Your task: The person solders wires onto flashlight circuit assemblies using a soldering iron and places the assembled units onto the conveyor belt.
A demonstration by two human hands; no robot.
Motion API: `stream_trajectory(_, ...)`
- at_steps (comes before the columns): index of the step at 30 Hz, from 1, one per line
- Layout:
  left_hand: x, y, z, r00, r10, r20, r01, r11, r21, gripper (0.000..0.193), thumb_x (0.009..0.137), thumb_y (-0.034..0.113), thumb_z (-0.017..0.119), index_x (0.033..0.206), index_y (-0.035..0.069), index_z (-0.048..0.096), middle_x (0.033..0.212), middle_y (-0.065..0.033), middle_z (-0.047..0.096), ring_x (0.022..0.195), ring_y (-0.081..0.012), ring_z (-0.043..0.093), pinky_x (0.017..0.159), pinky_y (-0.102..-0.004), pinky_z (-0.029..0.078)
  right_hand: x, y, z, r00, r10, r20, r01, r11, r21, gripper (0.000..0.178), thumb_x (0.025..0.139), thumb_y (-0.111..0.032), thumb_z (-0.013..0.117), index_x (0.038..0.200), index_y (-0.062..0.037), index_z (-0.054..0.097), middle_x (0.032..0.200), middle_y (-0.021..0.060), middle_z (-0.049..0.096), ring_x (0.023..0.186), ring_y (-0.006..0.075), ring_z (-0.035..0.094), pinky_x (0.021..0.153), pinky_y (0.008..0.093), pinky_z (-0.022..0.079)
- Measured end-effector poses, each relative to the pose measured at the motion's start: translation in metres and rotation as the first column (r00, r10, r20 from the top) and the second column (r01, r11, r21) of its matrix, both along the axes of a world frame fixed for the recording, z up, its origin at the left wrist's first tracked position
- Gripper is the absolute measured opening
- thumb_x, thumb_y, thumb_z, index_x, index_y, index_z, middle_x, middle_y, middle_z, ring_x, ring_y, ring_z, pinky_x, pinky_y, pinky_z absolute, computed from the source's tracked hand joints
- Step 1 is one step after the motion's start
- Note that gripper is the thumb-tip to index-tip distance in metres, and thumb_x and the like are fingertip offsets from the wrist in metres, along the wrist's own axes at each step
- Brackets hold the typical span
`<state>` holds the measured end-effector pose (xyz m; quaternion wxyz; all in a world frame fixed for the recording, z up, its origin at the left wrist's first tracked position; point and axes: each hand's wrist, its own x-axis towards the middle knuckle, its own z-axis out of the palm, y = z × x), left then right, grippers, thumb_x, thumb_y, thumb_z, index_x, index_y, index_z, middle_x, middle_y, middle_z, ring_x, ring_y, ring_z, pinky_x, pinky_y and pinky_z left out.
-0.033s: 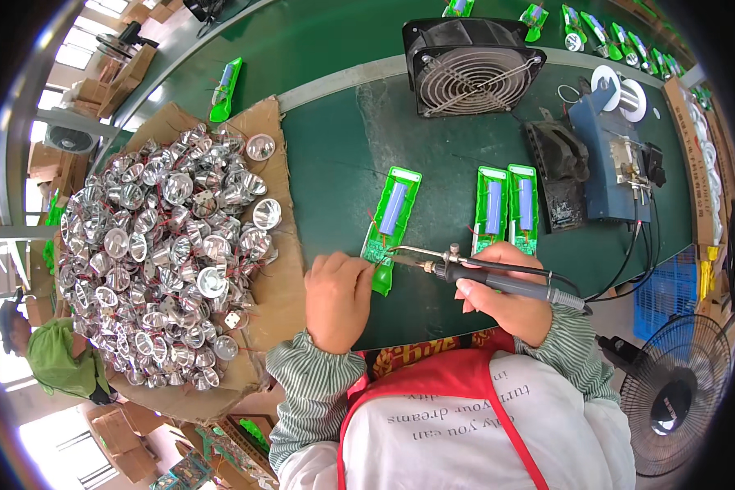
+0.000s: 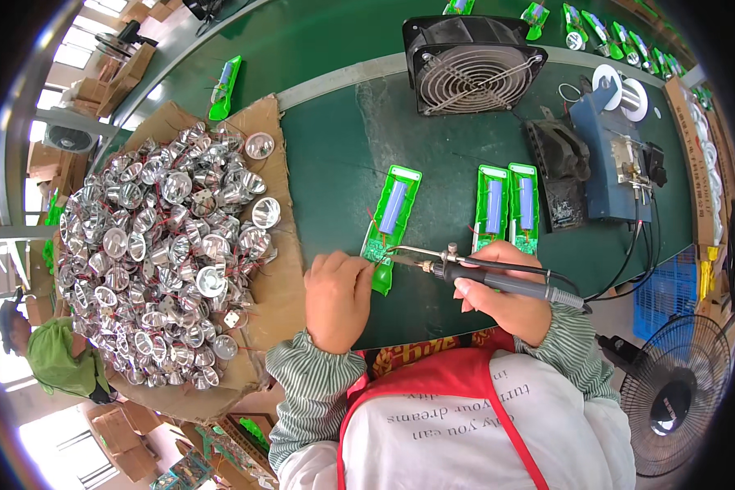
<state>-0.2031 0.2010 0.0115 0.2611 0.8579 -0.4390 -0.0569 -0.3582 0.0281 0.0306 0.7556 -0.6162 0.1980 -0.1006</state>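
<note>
My right hand (image 2: 521, 304) is wrapped round the grey grip of a soldering iron (image 2: 498, 282) that has a thin metal solder-feed tube. Its tip points left at the circuit board (image 2: 375, 248) inside a green plastic housing (image 2: 407, 214). In that housing's far part lies a blue cylindrical battery (image 2: 394, 207), with thin wires near the board. My left hand (image 2: 335, 300) is closed at the board's left edge, thumb and forefinger together. What those fingertips pinch is too small to make out. Two similar housings, one on the left (image 2: 492, 204) and one on the right (image 2: 523, 204), stand behind my right hand.
A heap of silvery reflector cups (image 2: 163, 253) with red wires covers cardboard (image 2: 273, 314) on my left. A black square fan (image 2: 475, 73) stands at the back. Right of it are a blue soldering station (image 2: 600, 159) and solder spools (image 2: 631, 100). A floor fan (image 2: 670, 400) is at lower right.
</note>
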Motion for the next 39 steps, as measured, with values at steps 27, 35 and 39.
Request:
stream_trajectory(27,0.006,-0.005,0.0,0.996,0.021,-0.092,-0.02,1.0,0.018,0.005,0.074,0.009,0.061,0.074,0.004,0.06,0.074,-0.009,0.054,0.073,-0.029,0.05,0.065,-0.0401,0.038,0.006,-0.008,-0.003,0.999,-0.029,0.021,0.031,0.997,-0.064,0.015,0.078,0.002,0.06,0.089,0.0039,0.05,0.073,0.0145,0.062,0.06,0.0154,0.062,0.053,0.026,0.052)
stream_trajectory(35,0.004,0.003,0.018,0.986,-0.023,-0.165,0.026,1.0,0.016,0.011,0.073,0.005,0.063,0.084,0.003,0.059,0.078,-0.0107,0.057,0.074,-0.0297,0.052,0.065,-0.0383,0.041,-0.005,-0.009,-0.006,0.995,-0.096,-0.021,0.094,0.992,-0.089,0.017,0.076,-0.003,0.064,0.088,0.0029,0.054,0.073,0.0078,0.064,0.063,0.0104,0.062,0.057,0.0233,0.05)
stream_trajectory(39,0.006,0.011,0.017,0.981,-0.028,-0.192,0.028,1.0,0.0,0.012,0.074,0.002,0.061,0.086,0.002,0.059,0.079,-0.0122,0.058,0.074,-0.0299,0.054,0.067,-0.0378,0.043,-0.005,-0.011,-0.006,0.997,-0.073,0.0,0.073,0.997,-0.012,0.016,0.077,0.0,0.062,0.089,0.0038,0.052,0.075,0.0119,0.063,0.063,0.0136,0.062,0.055,0.0245,0.051)
